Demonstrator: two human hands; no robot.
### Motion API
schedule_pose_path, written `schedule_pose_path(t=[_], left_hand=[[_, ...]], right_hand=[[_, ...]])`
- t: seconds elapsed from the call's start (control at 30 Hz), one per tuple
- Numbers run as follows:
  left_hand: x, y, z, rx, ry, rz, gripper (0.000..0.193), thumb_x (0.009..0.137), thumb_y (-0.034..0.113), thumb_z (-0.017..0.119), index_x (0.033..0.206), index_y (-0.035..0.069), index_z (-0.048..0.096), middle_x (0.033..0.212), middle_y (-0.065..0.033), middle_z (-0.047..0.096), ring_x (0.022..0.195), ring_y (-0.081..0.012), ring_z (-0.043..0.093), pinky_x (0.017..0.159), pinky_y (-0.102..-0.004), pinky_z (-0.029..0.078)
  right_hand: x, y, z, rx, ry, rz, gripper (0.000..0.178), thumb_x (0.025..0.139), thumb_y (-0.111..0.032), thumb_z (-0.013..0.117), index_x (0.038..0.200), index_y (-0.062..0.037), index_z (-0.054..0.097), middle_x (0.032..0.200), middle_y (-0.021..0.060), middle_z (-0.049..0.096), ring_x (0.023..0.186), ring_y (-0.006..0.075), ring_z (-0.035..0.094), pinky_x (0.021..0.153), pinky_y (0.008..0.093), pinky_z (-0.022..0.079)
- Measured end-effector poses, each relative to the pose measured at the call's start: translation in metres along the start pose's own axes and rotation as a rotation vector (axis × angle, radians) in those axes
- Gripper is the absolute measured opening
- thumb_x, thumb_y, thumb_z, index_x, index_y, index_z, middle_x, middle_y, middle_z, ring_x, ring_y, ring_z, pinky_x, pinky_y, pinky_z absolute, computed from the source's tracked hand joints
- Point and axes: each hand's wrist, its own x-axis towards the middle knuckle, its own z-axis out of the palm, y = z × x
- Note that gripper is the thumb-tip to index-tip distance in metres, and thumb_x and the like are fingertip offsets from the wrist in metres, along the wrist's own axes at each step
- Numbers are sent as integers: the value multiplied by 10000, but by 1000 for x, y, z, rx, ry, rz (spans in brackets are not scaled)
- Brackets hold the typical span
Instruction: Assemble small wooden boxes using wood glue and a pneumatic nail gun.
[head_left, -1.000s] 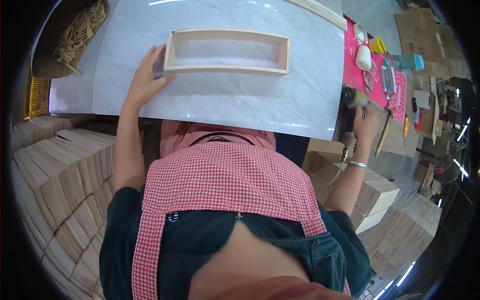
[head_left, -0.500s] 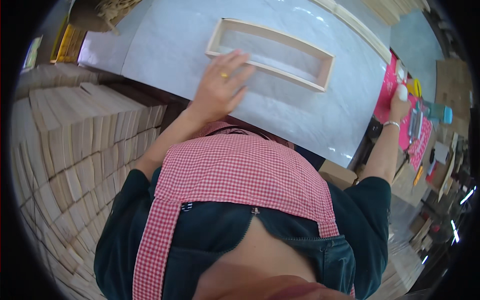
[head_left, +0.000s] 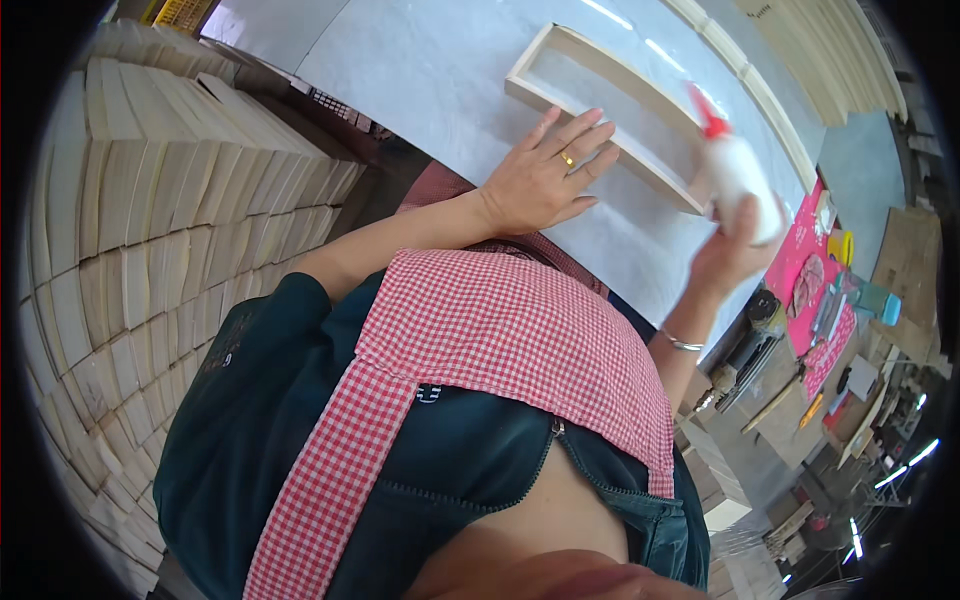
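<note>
A long, narrow wooden frame [head_left: 650,170] of pale thin boards lies on the grey marbled tabletop [head_left: 400,90]. My left hand [head_left: 550,170], with a ring on one finger, is spread beside the frame's near long side, its fingertips over or against that board; contact cannot be made out for certain. In my right hand [head_left: 730,250] is a white squeeze bottle [head_left: 738,175] with a red pointed nozzle, slightly blurred. The bottle is tilted, nozzle toward the far side, close to the frame's right end. My fingers wrap round its lower part.
Stacked wooden boards [head_left: 170,190] fill the left side. Long pale strips [head_left: 750,80] lie along the table's far right edge. Beyond the right edge are a pink cloth [head_left: 800,240], a yellow tape roll [head_left: 840,246], a teal container [head_left: 877,302] and a dark tool [head_left: 745,350].
My right hand has brought the white bottle from the pink cloth over to the frame. My left hand stays open by the frame's near side. The whole view has shifted and turned.
</note>
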Motion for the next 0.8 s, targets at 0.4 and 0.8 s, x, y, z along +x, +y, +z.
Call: schedule_pose_path(t=[0.4, 0.8], left_hand=[[-19, -10, 8, -18, 10, 3, 601, 915, 373, 647, 1395, 28, 542, 1503, -175, 465, 1453, -369, 369, 1211, -588, 220], [-17, -11, 7, -58, 6, -10, 562, 912, 347, 649, 1350, 6, 561, 1538, -184, 443, 1486, -358, 337, 1214, -585, 214]], right_hand=[[-45, -1, 87, -192, -459, 5, 485, 854, -184, 799, 1243, -21, 560, 1104, 146, 631, 917, 236, 647, 764, 305, 551], [-34, -1, 103, -255, -437, -85, 476, 843, -181, 808, 1210, -4, 561, 1070, 141, 643, 910, 231, 653, 767, 314, 551]])
